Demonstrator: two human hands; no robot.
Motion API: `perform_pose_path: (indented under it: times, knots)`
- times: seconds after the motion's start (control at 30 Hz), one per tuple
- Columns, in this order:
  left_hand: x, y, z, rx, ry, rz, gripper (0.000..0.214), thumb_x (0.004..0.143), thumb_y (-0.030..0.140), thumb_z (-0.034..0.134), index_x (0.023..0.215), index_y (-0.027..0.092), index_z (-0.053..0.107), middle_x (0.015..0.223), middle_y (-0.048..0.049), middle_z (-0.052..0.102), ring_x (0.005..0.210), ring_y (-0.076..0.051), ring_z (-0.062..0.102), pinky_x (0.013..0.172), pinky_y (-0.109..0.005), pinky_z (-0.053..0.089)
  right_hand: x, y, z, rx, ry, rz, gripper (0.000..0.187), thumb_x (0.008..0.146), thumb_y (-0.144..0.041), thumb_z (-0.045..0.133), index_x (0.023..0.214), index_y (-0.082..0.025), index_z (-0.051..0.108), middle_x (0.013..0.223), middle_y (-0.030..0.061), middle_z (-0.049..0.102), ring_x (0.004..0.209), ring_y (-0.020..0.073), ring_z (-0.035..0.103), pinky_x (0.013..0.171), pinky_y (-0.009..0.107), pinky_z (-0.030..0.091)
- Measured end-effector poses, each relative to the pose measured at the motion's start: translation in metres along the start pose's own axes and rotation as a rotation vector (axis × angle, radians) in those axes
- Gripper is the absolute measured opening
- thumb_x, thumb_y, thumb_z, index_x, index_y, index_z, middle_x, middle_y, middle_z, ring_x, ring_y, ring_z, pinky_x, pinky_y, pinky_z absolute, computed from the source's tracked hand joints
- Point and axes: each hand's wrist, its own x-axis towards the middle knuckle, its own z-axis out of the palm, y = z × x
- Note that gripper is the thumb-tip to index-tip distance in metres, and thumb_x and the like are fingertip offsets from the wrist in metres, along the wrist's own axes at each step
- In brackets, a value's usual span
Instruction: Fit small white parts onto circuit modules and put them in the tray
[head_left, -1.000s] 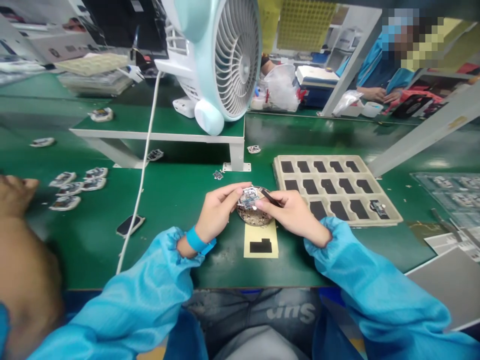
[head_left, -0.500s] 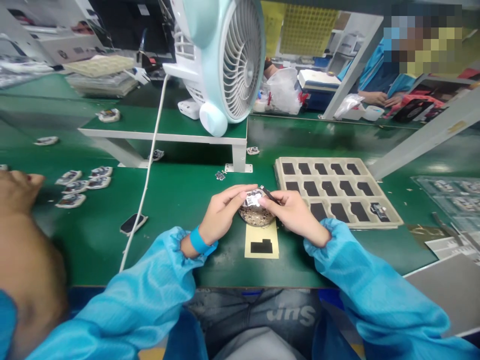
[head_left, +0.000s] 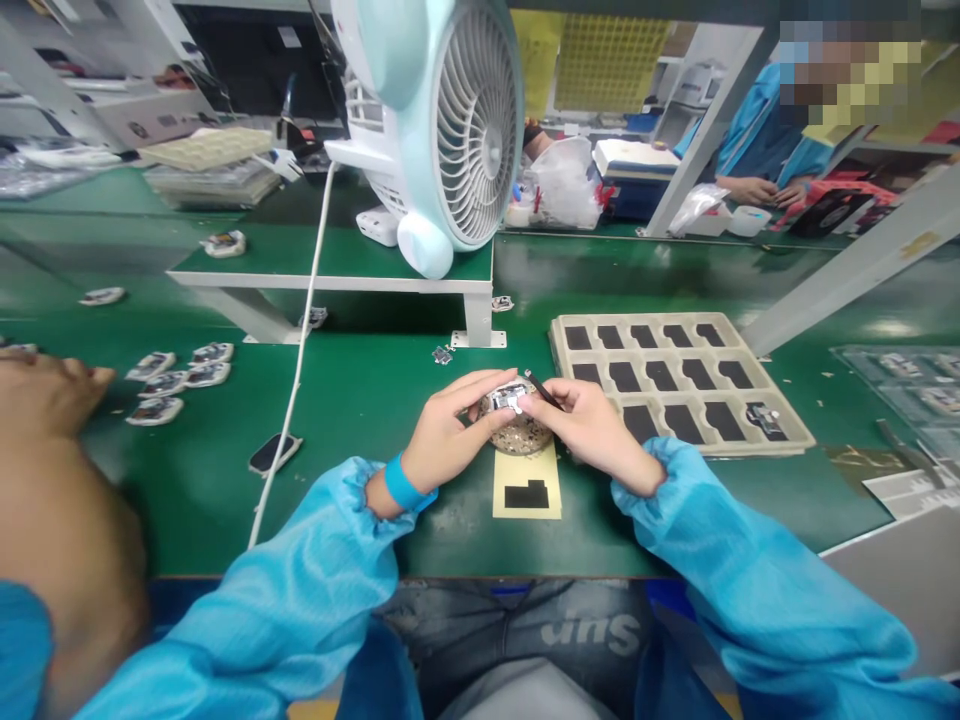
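Observation:
My left hand [head_left: 450, 432] pinches a small circuit board [head_left: 508, 398] from the left, holding it over a round speckled puck [head_left: 519, 432] on the green bench. My right hand [head_left: 583, 425] is closed round thin dark tweezers [head_left: 541, 390], whose tip sits at the board's right edge. Just below the puck lies a yellow backing sheet [head_left: 526, 493] with a black sticker on it. Both arms wear light blue sleeves, and a blue band circles my left wrist.
A beige tray [head_left: 675, 385] of black pads lies right of my hands, one board in its lower right pocket. A pale blue fan [head_left: 442, 110] stands on a raised shelf behind. Several boards [head_left: 176, 375] lie at left, near another person's arm [head_left: 52, 500]. A co-worker sits at the far right.
The board has been lowered closer onto the puck and my fingers have closed in over it. The camera has shifted slightly; my arms stay in place.

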Motion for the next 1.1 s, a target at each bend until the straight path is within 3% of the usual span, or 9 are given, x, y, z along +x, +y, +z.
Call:
perform_pose_path:
  times: [0.27,0.47,0.77,0.9,1.0,1.1]
  knots:
    - [-0.001,0.001,0.0,0.036,-0.011,0.026,0.041,0.093,0.033,0.072,0.133,0.025,0.07,0.132,-0.0102,0.069,0.111,-0.023,0.067,0.074,-0.028,0.056,0.0,0.0,0.002,0.073,0.048,-0.016,0.036,0.077,-0.049,0.082,0.08,-0.018,0.063,0.082,0.0027,0.071,0.078,0.0159,0.064,0.074,0.03,0.052]
    - [-0.001,0.004,-0.003,0.065,0.053,0.014,0.04,0.092,0.034,0.074,0.131,0.025,0.071,0.132,-0.0096,0.07,0.112,-0.024,0.067,0.075,-0.028,0.057,-0.002,-0.007,0.001,0.036,0.036,-0.002,0.037,0.08,-0.051,0.078,0.073,-0.017,0.068,0.07,0.0003,0.066,0.066,0.0131,0.059,0.063,0.027,0.047]
    - [-0.001,0.002,-0.001,0.072,0.02,0.02,0.044,0.091,0.033,0.075,0.134,0.027,0.069,0.133,-0.0097,0.069,0.106,-0.022,0.068,0.073,-0.028,0.056,-0.004,-0.007,-0.001,0.033,0.033,0.018,0.036,0.079,-0.049,0.079,0.069,-0.016,0.07,0.063,0.0001,0.066,0.057,0.0113,0.056,0.054,0.024,0.044]
    - [-0.002,0.001,-0.003,0.11,0.009,0.059,0.04,0.093,0.031,0.073,0.133,0.028,0.07,0.132,-0.009,0.069,0.114,-0.024,0.067,0.086,-0.033,0.058,-0.004,-0.009,0.0,0.017,0.025,0.027,0.039,0.081,-0.053,0.076,0.068,-0.017,0.068,0.061,0.0004,0.064,0.056,0.0115,0.055,0.054,0.025,0.044]
    - [-0.003,0.0,-0.002,0.082,0.024,0.009,0.04,0.092,0.033,0.074,0.131,0.028,0.072,0.133,-0.0095,0.069,0.117,-0.027,0.066,0.094,-0.038,0.058,-0.005,-0.008,0.002,0.0,0.067,-0.016,0.037,0.081,-0.051,0.076,0.071,-0.017,0.066,0.068,0.0011,0.067,0.064,0.0136,0.06,0.061,0.027,0.049]
    - [-0.003,0.001,0.0,-0.111,0.028,-0.145,0.045,0.088,0.036,0.078,0.13,0.024,0.072,0.136,-0.0114,0.067,0.118,-0.029,0.067,0.097,-0.041,0.059,-0.005,-0.005,0.005,0.021,0.157,-0.101,0.029,0.079,-0.041,0.081,0.089,-0.019,0.066,0.089,0.0029,0.072,0.086,0.0171,0.068,0.08,0.031,0.055]
